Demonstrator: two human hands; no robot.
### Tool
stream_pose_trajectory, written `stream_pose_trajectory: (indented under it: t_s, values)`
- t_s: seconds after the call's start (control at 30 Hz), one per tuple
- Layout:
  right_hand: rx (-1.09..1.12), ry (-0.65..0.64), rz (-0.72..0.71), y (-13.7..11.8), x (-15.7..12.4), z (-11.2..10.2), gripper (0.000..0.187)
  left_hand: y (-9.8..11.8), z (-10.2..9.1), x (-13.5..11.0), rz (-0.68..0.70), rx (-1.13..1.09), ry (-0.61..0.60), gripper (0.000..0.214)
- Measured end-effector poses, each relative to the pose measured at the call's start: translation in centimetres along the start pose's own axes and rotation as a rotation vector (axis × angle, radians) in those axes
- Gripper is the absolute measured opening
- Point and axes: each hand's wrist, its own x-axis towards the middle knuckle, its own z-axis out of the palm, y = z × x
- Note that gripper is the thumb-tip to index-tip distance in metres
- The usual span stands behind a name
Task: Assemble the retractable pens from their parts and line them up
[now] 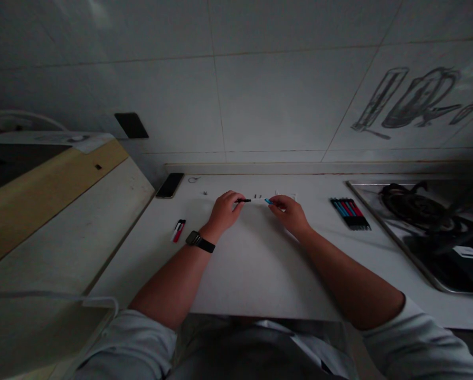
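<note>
While both hands rest on the counter (260,264) for steadiness, the left hand (223,211) pinches a black pen part (244,200) and the right hand (290,211) pinches a blue piece (268,201), tips facing.

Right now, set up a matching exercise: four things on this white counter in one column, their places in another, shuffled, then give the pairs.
Things:
1. phone
2. row of pens
3. red and white piece
4. black pen part

Places:
A. at the left hand's fingertips
B. back left corner of the counter
C. right of the right hand, beside the stove
D. left of the watch

Pairs: 1-B, 2-C, 3-D, 4-A
</note>
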Motion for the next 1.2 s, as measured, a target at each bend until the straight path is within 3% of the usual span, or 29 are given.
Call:
stream_pose_trajectory:
  t_s: [0.13,0.3,0.53,0.97,1.2]
  values:
    - [-0.095,0.013,-0.024,-0.2,-0.1,-0.5,0.022,-0.2,0.0,-0.1,0.035,0.048,-0.021,0.011]
    - [-0.202,-0.06,-0.143,-0.6,-0.1,-0.8,0.024,0.1,-0.1,-0.1,0.058,0.089,-0.07,0.012]
    - [-0.219,-0.113,-0.231,-1.2,-0.1,-0.3,0.023,0.9,0.3,0.0,0.085,0.053,-0.151,0.015]
    - [-0.211,-0.129,-0.318,-1.2,-0.1,-0.2,0.024,0.6,0.9,-0.1,0.022,-0.035,-0.164,0.016]
    - [-0.342,-0.116,-0.395,-1.6,-0.3,-0.2,0.02,0.9,1.0,-0.1,-0.076,-0.085,-0.218,0.018]
